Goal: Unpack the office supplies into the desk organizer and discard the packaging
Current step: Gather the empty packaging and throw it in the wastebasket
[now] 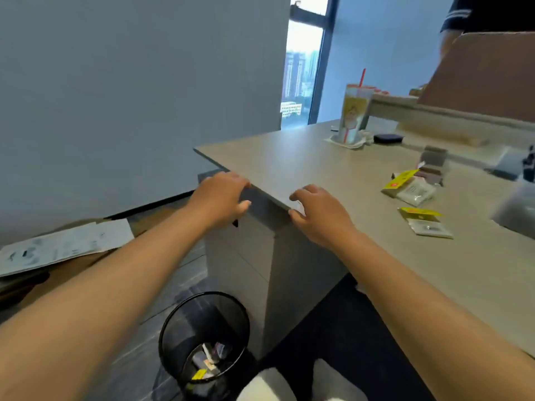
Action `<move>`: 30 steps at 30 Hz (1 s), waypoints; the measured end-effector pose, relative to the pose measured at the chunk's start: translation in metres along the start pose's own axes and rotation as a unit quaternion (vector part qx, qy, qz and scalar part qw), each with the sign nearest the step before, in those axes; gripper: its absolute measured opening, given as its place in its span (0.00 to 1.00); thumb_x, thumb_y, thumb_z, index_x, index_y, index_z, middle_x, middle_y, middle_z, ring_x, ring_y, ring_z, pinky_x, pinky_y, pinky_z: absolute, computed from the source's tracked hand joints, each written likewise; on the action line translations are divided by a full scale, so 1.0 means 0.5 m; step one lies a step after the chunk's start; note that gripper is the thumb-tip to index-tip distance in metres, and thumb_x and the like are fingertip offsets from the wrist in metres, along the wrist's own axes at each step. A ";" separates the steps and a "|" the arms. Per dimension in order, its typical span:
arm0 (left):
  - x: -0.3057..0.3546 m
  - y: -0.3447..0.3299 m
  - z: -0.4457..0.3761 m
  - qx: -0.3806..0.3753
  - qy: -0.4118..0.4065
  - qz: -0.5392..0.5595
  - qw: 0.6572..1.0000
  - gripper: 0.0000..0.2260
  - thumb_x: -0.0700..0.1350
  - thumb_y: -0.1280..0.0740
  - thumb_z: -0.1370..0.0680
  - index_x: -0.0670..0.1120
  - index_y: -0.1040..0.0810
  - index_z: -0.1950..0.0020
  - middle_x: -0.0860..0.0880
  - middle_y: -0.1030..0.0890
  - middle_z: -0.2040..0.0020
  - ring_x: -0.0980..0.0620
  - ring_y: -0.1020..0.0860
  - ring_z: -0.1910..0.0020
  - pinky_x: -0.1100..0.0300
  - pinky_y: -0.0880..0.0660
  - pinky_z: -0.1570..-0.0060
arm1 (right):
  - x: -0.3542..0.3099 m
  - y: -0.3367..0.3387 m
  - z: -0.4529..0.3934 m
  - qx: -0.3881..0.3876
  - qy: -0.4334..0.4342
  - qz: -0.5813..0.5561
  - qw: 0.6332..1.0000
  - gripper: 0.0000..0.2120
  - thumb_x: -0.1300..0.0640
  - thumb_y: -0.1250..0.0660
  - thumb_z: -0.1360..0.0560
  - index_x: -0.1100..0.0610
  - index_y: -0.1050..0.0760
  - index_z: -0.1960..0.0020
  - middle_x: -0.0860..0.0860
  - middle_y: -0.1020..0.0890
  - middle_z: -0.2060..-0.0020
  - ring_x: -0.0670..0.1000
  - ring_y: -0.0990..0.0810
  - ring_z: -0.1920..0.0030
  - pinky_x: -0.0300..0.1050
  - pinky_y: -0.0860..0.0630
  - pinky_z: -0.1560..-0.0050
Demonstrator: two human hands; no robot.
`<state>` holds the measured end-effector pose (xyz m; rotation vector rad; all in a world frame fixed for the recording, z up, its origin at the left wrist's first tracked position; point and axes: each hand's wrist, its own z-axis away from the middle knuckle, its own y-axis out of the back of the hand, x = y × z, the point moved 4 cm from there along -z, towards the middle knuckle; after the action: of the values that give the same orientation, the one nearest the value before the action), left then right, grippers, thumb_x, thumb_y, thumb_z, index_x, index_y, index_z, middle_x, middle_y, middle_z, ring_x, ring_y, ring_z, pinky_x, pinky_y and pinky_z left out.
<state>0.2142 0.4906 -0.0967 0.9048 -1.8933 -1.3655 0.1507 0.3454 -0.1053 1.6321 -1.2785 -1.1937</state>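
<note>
My left hand [223, 195] and my right hand [317, 212] hover at the near left corner of the grey desk [318, 169], fingers loosely curled, with nothing visible in either. Directly below them on the floor stands a black mesh waste bin [173, 328] with several scraps of packaging in it, one of them yellow. Two clear packets with yellow headers lie on the desk to the right: one packet [409, 188] farther back and one packet [427, 224] nearer. A blurred translucent container [518, 209] sits at the right edge.
A drink cup with a red straw [353, 114] and a flat black object [388, 138] stand at the back of the desk. A brown cardboard flap [486, 76] and another person's arm [448, 39] are at the top right. Printed sheets [63, 247] lie on the floor at left.
</note>
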 end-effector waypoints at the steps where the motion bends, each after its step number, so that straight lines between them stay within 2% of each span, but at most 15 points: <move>1: 0.034 0.003 -0.012 0.001 -0.016 0.002 1.000 0.18 0.48 0.39 0.24 0.44 0.31 0.35 0.44 0.28 0.35 0.44 0.30 0.36 0.51 0.33 0.39 | 0.031 0.024 0.015 0.013 -0.018 0.005 1.000 0.17 0.54 0.42 0.24 0.57 0.31 0.36 0.55 0.28 0.36 0.57 0.29 0.38 0.49 0.31 0.41; 7: 0.244 -0.029 -0.090 0.007 -0.104 0.051 0.993 0.19 0.48 0.39 0.24 0.44 0.31 0.34 0.45 0.28 0.34 0.45 0.29 0.37 0.54 0.31 0.39 | 0.248 0.116 0.105 0.039 -0.148 0.054 0.987 0.19 0.54 0.39 0.25 0.57 0.32 0.35 0.54 0.30 0.34 0.56 0.32 0.36 0.49 0.32 0.40; 10: 0.328 -0.070 -0.134 -0.018 -0.132 0.063 0.989 0.19 0.48 0.39 0.23 0.45 0.32 0.33 0.45 0.29 0.33 0.46 0.30 0.36 0.53 0.32 0.37 | 0.343 0.128 0.131 0.027 -0.188 0.041 0.981 0.26 0.49 0.34 0.28 0.53 0.36 0.32 0.54 0.33 0.32 0.56 0.35 0.33 0.50 0.36 0.35; 13: 0.371 -0.100 -0.184 -0.029 -0.127 0.089 0.988 0.19 0.48 0.39 0.24 0.45 0.33 0.33 0.45 0.29 0.33 0.46 0.30 0.36 0.54 0.32 0.37 | 0.396 0.114 0.130 -0.021 -0.193 0.003 0.981 0.36 0.43 0.31 0.32 0.49 0.41 0.29 0.52 0.40 0.28 0.56 0.40 0.30 0.52 0.40 0.31; 15: 0.386 -0.116 -0.211 -0.035 -0.112 0.111 0.987 0.20 0.48 0.38 0.24 0.45 0.33 0.33 0.45 0.30 0.33 0.46 0.30 0.36 0.54 0.32 0.38 | 0.416 0.106 0.124 -0.042 -0.194 -0.011 0.980 0.33 0.42 0.32 0.33 0.51 0.37 0.31 0.53 0.34 0.30 0.56 0.35 0.33 0.52 0.36 0.33; 18: 0.404 -0.136 -0.246 -0.047 -0.083 0.145 0.985 0.21 0.49 0.38 0.24 0.46 0.34 0.33 0.45 0.31 0.32 0.46 0.30 0.36 0.54 0.31 0.40 | 0.448 0.110 0.120 -0.027 -0.198 -0.032 0.979 0.26 0.45 0.32 0.31 0.55 0.29 0.37 0.55 0.26 0.38 0.55 0.29 0.39 0.48 0.32 0.39; 22: 0.442 -0.158 -0.284 -0.054 -0.067 0.162 0.983 0.25 0.51 0.36 0.25 0.45 0.37 0.31 0.44 0.32 0.31 0.45 0.31 0.35 0.53 0.32 0.39 | 0.495 0.128 0.131 -0.003 -0.214 -0.037 0.976 0.21 0.55 0.36 0.28 0.56 0.31 0.35 0.55 0.27 0.38 0.53 0.28 0.41 0.43 0.31 0.44; 27: 0.501 -0.178 -0.348 -0.051 -0.052 0.209 0.975 0.30 0.55 0.34 0.28 0.44 0.39 0.31 0.42 0.32 0.33 0.44 0.31 0.36 0.51 0.31 0.41 | 0.539 0.151 0.146 0.035 -0.231 -0.039 0.971 0.18 0.59 0.40 0.26 0.57 0.31 0.37 0.56 0.26 0.40 0.54 0.28 0.43 0.40 0.34 0.49; 30: 0.520 -0.202 -0.387 -0.045 -0.016 0.232 0.972 0.36 0.58 0.31 0.31 0.45 0.42 0.30 0.41 0.34 0.33 0.42 0.31 0.36 0.47 0.29 0.40 | 0.549 0.149 0.144 0.021 -0.225 -0.018 0.974 0.19 0.62 0.42 0.27 0.59 0.32 0.36 0.57 0.28 0.38 0.54 0.30 0.41 0.41 0.34 0.44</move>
<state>0.2395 0.1527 -0.1174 0.3606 -1.8956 -1.1693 0.0805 0.0608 -0.1199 1.4657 -1.5609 -1.6336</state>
